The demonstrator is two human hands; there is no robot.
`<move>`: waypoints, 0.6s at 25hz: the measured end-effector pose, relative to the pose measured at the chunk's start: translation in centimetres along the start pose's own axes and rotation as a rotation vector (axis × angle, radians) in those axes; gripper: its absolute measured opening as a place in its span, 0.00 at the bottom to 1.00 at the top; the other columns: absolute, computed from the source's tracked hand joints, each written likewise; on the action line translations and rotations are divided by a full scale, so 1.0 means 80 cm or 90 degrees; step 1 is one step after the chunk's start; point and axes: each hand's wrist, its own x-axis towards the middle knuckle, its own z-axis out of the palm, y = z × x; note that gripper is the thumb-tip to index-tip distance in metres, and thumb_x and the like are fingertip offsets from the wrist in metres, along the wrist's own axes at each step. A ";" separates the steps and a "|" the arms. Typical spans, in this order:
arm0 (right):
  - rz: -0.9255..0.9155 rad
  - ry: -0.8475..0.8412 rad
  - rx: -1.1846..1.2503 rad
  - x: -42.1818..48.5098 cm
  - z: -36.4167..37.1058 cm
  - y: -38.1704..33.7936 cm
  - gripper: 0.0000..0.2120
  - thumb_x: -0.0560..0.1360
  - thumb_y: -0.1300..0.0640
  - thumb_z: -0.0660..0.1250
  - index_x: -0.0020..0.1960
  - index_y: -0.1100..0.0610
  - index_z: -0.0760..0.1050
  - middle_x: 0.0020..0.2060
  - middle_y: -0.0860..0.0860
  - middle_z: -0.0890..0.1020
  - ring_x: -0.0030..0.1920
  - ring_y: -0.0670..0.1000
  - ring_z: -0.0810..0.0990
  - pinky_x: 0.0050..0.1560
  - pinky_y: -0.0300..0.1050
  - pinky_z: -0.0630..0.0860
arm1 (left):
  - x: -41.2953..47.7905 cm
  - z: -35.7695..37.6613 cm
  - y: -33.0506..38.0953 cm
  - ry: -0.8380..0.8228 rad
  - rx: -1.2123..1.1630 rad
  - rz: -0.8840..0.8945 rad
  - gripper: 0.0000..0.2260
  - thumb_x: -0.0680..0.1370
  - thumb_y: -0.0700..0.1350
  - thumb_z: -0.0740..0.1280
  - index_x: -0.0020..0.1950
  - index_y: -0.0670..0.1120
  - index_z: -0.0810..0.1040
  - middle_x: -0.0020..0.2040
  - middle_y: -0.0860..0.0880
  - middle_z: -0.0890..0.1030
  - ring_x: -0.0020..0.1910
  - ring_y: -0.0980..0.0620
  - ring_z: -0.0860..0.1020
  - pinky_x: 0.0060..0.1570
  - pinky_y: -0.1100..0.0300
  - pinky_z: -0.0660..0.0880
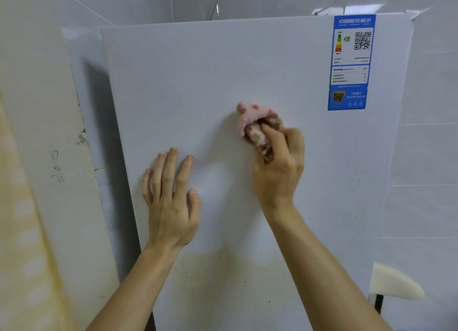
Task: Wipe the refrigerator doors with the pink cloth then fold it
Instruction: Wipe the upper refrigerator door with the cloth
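Note:
The white refrigerator door [198, 83] fills the middle of the view. My right hand [280, 167] is shut on the bunched pink cloth [252, 119], a patterned rag with red and green spots, and presses it against the door right of centre. My left hand [171, 197] lies flat on the door to the left and lower, fingers spread, holding nothing. A yellowish smudged patch with dark specks [223, 278] shows on the door below both hands.
A blue energy label [350, 63] is stuck at the door's upper right. A cream wall or panel [49, 157] with pencil marks stands close on the left. White tiles [426, 145] lie to the right, with a white foam piece [391, 283] at the lower right.

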 end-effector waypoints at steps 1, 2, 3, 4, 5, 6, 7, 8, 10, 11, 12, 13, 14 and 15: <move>-0.027 -0.021 0.002 -0.020 0.004 -0.008 0.08 0.77 0.66 0.73 0.56 0.62 0.85 0.47 0.55 0.78 0.47 0.56 0.75 0.45 0.54 0.77 | 0.000 -0.001 -0.004 0.000 0.005 -0.003 0.27 0.80 0.44 0.59 0.81 0.44 0.66 0.84 0.42 0.61 0.84 0.42 0.57 0.81 0.37 0.52; -0.065 -0.048 0.000 -0.044 0.005 -0.014 0.09 0.77 0.67 0.73 0.56 0.62 0.85 0.47 0.55 0.79 0.46 0.57 0.74 0.45 0.54 0.76 | -0.001 0.000 -0.007 -0.001 0.006 -0.002 0.28 0.80 0.44 0.59 0.81 0.44 0.66 0.84 0.42 0.61 0.84 0.42 0.56 0.81 0.37 0.53; -0.106 -0.077 -0.004 -0.071 0.004 -0.017 0.08 0.76 0.67 0.73 0.55 0.63 0.85 0.47 0.56 0.80 0.45 0.57 0.75 0.45 0.54 0.76 | -0.001 0.001 -0.010 -0.002 0.001 0.002 0.29 0.79 0.43 0.59 0.81 0.44 0.66 0.84 0.42 0.61 0.84 0.42 0.56 0.81 0.36 0.53; -0.144 -0.103 -0.005 -0.095 0.000 -0.017 0.07 0.78 0.66 0.72 0.55 0.63 0.85 0.47 0.55 0.80 0.45 0.57 0.75 0.45 0.54 0.75 | -0.002 0.002 -0.011 -0.003 -0.005 0.007 0.29 0.78 0.43 0.60 0.81 0.44 0.66 0.84 0.41 0.61 0.84 0.42 0.56 0.81 0.36 0.52; -0.172 -0.128 -0.003 -0.117 -0.006 -0.017 0.07 0.80 0.63 0.69 0.55 0.62 0.85 0.49 0.54 0.79 0.46 0.57 0.75 0.45 0.53 0.75 | -0.002 0.003 -0.012 -0.003 -0.012 0.011 0.30 0.77 0.42 0.60 0.81 0.44 0.66 0.84 0.41 0.60 0.84 0.41 0.55 0.81 0.36 0.52; -0.193 -0.154 -0.001 -0.133 -0.012 -0.015 0.09 0.82 0.60 0.67 0.57 0.62 0.84 0.51 0.53 0.77 0.47 0.56 0.76 0.46 0.52 0.76 | -0.002 0.004 -0.013 -0.002 -0.018 0.014 0.30 0.77 0.42 0.59 0.81 0.44 0.66 0.84 0.41 0.60 0.84 0.41 0.55 0.81 0.36 0.51; -0.209 -0.186 -0.002 -0.146 -0.018 -0.012 0.11 0.83 0.56 0.65 0.59 0.60 0.83 0.53 0.52 0.76 0.49 0.55 0.76 0.47 0.51 0.76 | -0.003 0.004 -0.013 -0.002 -0.024 0.016 0.29 0.78 0.43 0.58 0.81 0.43 0.66 0.84 0.40 0.61 0.84 0.40 0.56 0.81 0.36 0.51; -0.224 -0.214 -0.004 -0.151 -0.023 -0.008 0.13 0.84 0.53 0.64 0.62 0.59 0.81 0.54 0.51 0.75 0.49 0.54 0.75 0.48 0.50 0.76 | -0.003 0.004 -0.013 -0.001 -0.029 0.018 0.29 0.79 0.44 0.58 0.81 0.43 0.66 0.84 0.40 0.61 0.84 0.40 0.56 0.81 0.36 0.51; -0.256 -0.250 0.003 -0.140 -0.026 0.000 0.15 0.83 0.51 0.65 0.66 0.57 0.77 0.54 0.51 0.73 0.48 0.54 0.75 0.48 0.49 0.75 | -0.002 0.003 -0.016 -0.002 -0.030 0.022 0.28 0.80 0.45 0.58 0.81 0.44 0.66 0.83 0.40 0.61 0.84 0.40 0.56 0.81 0.36 0.51; -0.277 -0.251 0.006 -0.127 -0.024 0.003 0.13 0.83 0.53 0.67 0.65 0.57 0.77 0.53 0.52 0.73 0.46 0.54 0.74 0.45 0.50 0.76 | -0.001 0.002 -0.018 -0.001 -0.025 0.026 0.28 0.80 0.45 0.59 0.81 0.44 0.66 0.83 0.41 0.61 0.84 0.41 0.56 0.81 0.37 0.52; -0.300 -0.235 0.003 -0.110 -0.021 0.004 0.11 0.83 0.56 0.67 0.63 0.58 0.79 0.52 0.52 0.74 0.45 0.56 0.74 0.43 0.53 0.76 | 0.000 0.002 -0.020 0.001 -0.018 0.031 0.27 0.80 0.45 0.60 0.81 0.45 0.67 0.83 0.41 0.62 0.84 0.41 0.57 0.81 0.37 0.53; -0.310 -0.202 -0.001 -0.087 -0.015 0.004 0.10 0.84 0.58 0.65 0.61 0.60 0.81 0.51 0.54 0.75 0.44 0.58 0.75 0.42 0.54 0.77 | 0.001 0.001 -0.023 0.006 -0.010 0.037 0.27 0.80 0.45 0.61 0.80 0.45 0.68 0.83 0.42 0.63 0.84 0.42 0.58 0.80 0.37 0.54; -0.297 -0.156 -0.002 -0.058 -0.007 0.002 0.12 0.85 0.60 0.63 0.60 0.61 0.83 0.51 0.56 0.77 0.44 0.60 0.76 0.42 0.54 0.77 | 0.003 0.000 -0.025 0.011 0.000 0.042 0.27 0.80 0.45 0.62 0.80 0.45 0.68 0.83 0.42 0.63 0.83 0.42 0.60 0.80 0.37 0.55; -0.254 -0.111 -0.008 -0.028 0.001 0.001 0.13 0.85 0.61 0.62 0.59 0.62 0.84 0.50 0.59 0.79 0.45 0.61 0.77 0.44 0.53 0.78 | 0.004 -0.002 -0.026 0.015 0.007 0.045 0.27 0.80 0.45 0.61 0.80 0.45 0.69 0.83 0.43 0.64 0.83 0.42 0.60 0.80 0.37 0.55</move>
